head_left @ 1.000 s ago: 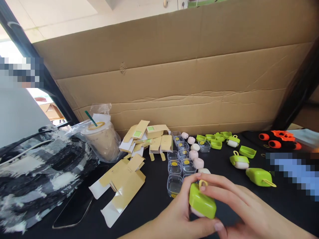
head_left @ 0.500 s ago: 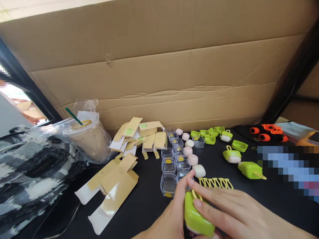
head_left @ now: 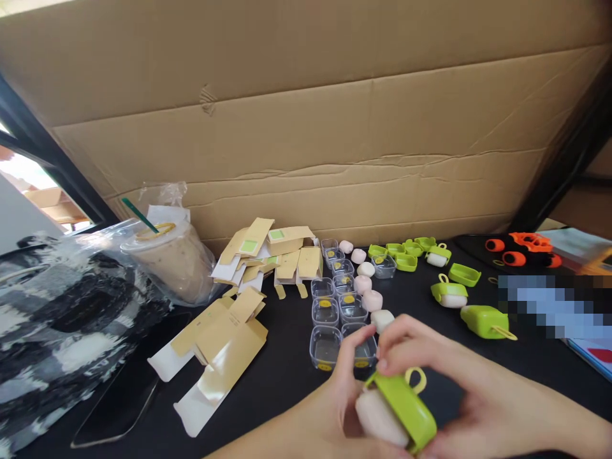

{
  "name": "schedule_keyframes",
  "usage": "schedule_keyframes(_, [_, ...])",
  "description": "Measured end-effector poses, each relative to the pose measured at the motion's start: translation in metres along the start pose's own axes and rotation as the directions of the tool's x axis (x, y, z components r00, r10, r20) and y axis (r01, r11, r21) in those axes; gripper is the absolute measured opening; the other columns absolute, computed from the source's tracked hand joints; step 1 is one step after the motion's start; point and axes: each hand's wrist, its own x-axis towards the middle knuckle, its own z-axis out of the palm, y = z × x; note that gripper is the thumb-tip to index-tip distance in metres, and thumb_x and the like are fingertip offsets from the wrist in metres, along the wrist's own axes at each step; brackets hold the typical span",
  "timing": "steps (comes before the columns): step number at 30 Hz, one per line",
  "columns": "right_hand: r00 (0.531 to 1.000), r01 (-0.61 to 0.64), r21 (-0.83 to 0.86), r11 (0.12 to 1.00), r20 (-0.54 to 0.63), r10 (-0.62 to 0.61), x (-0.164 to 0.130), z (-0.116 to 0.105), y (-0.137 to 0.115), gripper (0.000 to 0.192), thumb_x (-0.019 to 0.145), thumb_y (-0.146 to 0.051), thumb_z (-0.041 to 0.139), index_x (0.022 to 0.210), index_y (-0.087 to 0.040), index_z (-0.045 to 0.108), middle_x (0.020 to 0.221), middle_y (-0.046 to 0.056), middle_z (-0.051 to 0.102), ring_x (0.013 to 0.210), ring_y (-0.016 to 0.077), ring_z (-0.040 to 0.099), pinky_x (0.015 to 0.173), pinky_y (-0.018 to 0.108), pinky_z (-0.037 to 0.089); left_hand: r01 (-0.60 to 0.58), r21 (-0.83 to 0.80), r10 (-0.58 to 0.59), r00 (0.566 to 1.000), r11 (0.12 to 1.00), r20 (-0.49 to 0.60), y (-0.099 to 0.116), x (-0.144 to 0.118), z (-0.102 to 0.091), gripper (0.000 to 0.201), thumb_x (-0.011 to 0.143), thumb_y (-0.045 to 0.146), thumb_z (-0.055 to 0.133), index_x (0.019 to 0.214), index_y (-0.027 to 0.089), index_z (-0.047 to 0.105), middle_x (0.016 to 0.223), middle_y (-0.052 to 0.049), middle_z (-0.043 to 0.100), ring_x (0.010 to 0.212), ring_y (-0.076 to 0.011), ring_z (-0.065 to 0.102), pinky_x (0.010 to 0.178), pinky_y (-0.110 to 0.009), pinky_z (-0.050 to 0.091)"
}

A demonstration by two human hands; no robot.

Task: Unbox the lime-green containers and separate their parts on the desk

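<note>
While both hands (head_left: pixel 430 389) grip green case (head_left: pixel 406 408), table edge near

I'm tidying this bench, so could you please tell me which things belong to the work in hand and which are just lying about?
In use: green case with white pad, held by left hand and right hand; clear tubs; spare pads; green lids; flat cartons.

Lying about: drink cup, bag, orange toy.
</note>
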Motion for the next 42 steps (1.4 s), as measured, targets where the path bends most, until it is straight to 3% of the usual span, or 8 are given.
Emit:
schedule_keyframes(5, [0.957, -0.115, 0.254, 0.96, -0.229, 0.176, 0.0, -0.002, 0.019, 0.052, 0.073, -0.033, 0.076, 0.117, -0.035, 0.049, 0.108, 0.003, 0.061, 0.095, 0.0194, 0.064, 0.077, 0.029, 0.055, 0.004, -0.261, -0.011, 1.0, 0.965, -0.025, 0.02, -0.002, 0.002, 0.075, 0.071, 0.039, 0.076, 0.124, 0.024, 0.025, 0.073, 0.003, 0.055, 0.057, -0.0056, 0.049, 0.055, -0.018, 0.038])
schedule_keyframes(8, [0.882, -0.065, 0.287, 0.956, -0.432, 0.19, 0.003, -0.015, 0.024, 0.041, 0.076, -0.042, 0.071, 0.112, -0.034, 0.053, 0.1, 0.001, 0.062, 0.086, 0.0179, 0.065, 0.066, 0.025, 0.056, -0.109, -0.073, 0.095, 0.98, 0.991, -0.177, 0.033, 0.0, 0.005, 0.048, 0.071, 0.027, 0.075, 0.097, 0.024, 0.035, 0.087, 0.0, 0.056, 0.069, -0.0062, 0.05, 0.061, -0.018, 0.039])
schedule_keyframes(11, [0.715, -0.051, 0.266, 0.963, -0.663, 0.222, 0.007, -0.035, 0.024, 0.039, 0.071, -0.048, 0.072, 0.104, -0.034, 0.057, 0.1, 0.001, 0.06, 0.09, 0.0217, 0.064, 0.068, 0.031, 0.057, -0.115, 0.215, 0.177, 0.938, 0.97, -0.298, 0.054, 0.013, 0.002, 0.039, 0.071, 0.019, 0.071, 0.094, 0.022, 0.04, 0.103, -0.004, 0.054, 0.078, -0.008, 0.053, 0.069, -0.022, 0.043])
schedule_keyframes(15, [0.56, -0.07, 0.296, 0.953, -0.779, 0.283, 0.009, -0.051, 0.021, 0.036, 0.07, -0.052, 0.071, 0.1, -0.037, 0.057, 0.104, 0.002, 0.061, 0.095, 0.0268, 0.062, 0.07, 0.038, 0.056, -0.019, 0.573, 0.205, 0.943, 0.819, -0.263, 0.082, 0.057, -0.017, 0.039, 0.07, 0.027, 0.07, 0.105, 0.018, 0.054, 0.106, -0.007, 0.057, 0.088, -0.0163, 0.06, 0.079, -0.032, 0.048])
schedule_keyframes(20, [0.599, -0.056, 0.29, 0.955, -0.756, 0.265, 0.009, -0.05, 0.024, 0.037, 0.073, -0.047, 0.069, 0.104, -0.034, 0.055, 0.106, 0.003, 0.062, 0.096, 0.0259, 0.062, 0.071, 0.039, 0.056, 0.088, 0.96, 0.139, 0.982, 0.268, -0.129, 0.083, 0.128, -0.043, 0.032, 0.078, 0.032, 0.061, 0.104, 0.014, 0.062, 0.095, -0.007, 0.066, 0.09, -0.0216, 0.06, 0.079, -0.034, 0.048])
schedule_keyframes(28, [0.644, 0.024, 0.336, 0.942, -0.726, 0.243, 0.008, -0.053, 0.019, 0.039, 0.072, -0.046, 0.073, 0.105, -0.032, 0.058, 0.1, 0.002, 0.064, 0.086, 0.02, 0.064, 0.066, 0.031, 0.055, 0.078, 0.993, -0.001, 0.997, -0.088, -0.079, 0.062, 0.161, -0.041, 0.021, 0.066, 0.026, 0.067, 0.08, 0.01, 0.069, 0.099, -0.016, 0.062, 0.103, -0.0338, 0.05, 0.087, -0.043, 0.041])
schedule_keyframes(34, [0.649, 0.02, 0.364, 0.931, -0.713, 0.265, 0.007, -0.054, 0.016, 0.034, 0.075, -0.041, 0.071, 0.106, -0.032, 0.06, 0.098, 0.001, 0.064, 0.087, 0.0177, 0.062, 0.073, 0.029, 0.054, 0.12, 0.985, -0.044, 0.991, -0.125, -0.127, 0.054, 0.161, -0.039, 0.021, 0.071, 0.023, 0.063, 0.088, 0.012, 0.067, 0.101, -0.014, 0.062, 0.104, -0.0304, 0.05, 0.091, -0.041, 0.04])
schedule_keyframes(42, [0.713, 0.013, 0.25, 0.968, -0.681, 0.167, 0.012, -0.045, 0.026, 0.035, 0.075, -0.029, 0.073, 0.105, -0.031, 0.053, 0.101, 0.0, 0.058, 0.091, 0.0148, 0.061, 0.08, 0.027, 0.054, 0.222, 0.969, 0.197, 0.951, 0.105, -0.24, 0.07, 0.122, -0.03, 0.023, 0.092, 0.021, 0.037, 0.104, 0.012, 0.055, 0.105, -0.013, 0.059, 0.098, -0.0232, 0.056, 0.084, -0.036, 0.045])
